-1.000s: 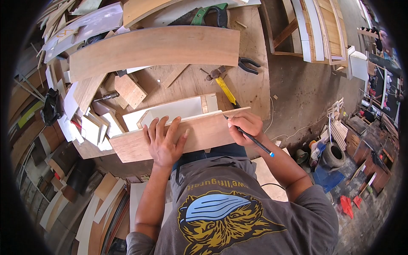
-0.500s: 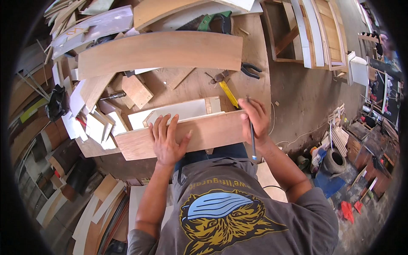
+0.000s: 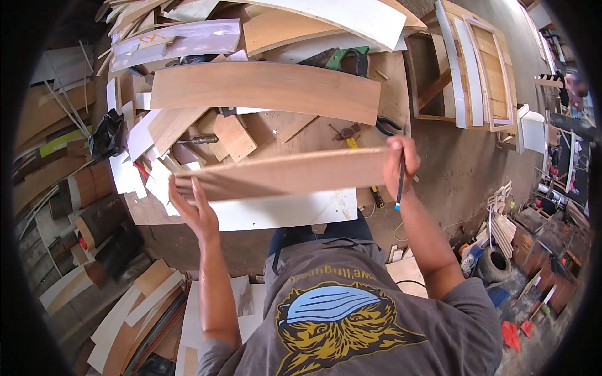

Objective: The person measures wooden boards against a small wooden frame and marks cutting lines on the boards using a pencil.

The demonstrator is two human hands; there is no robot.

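Note:
A long brown wooden board [image 3: 295, 173], slightly blurred, is held up between my two hands above the bench. My left hand [image 3: 195, 210] grips its left end. At the right end, my right hand [image 3: 401, 168] holds the board and also a dark pencil [image 3: 400, 188], whose light-blue end points down. Below the board a white panel [image 3: 288, 212] lies near the bench's front edge. A yellow-handled hammer [image 3: 352, 143] is partly hidden behind the board.
Another long board [image 3: 263, 88] lies across the bench [image 3: 392, 94]. Behind it is a green-handled saw [image 3: 345, 61]; pliers [image 3: 389, 126] sit at its right end. Wood offcuts [image 3: 235, 138] and a screwdriver [image 3: 199, 140] lie left. A wooden frame [image 3: 486, 69] stands at the back right.
The board has been lifted off the white piece beneath it. My left hand has moved left to the board's end, and my right hand has taken hold of the other end. The view has shifted.

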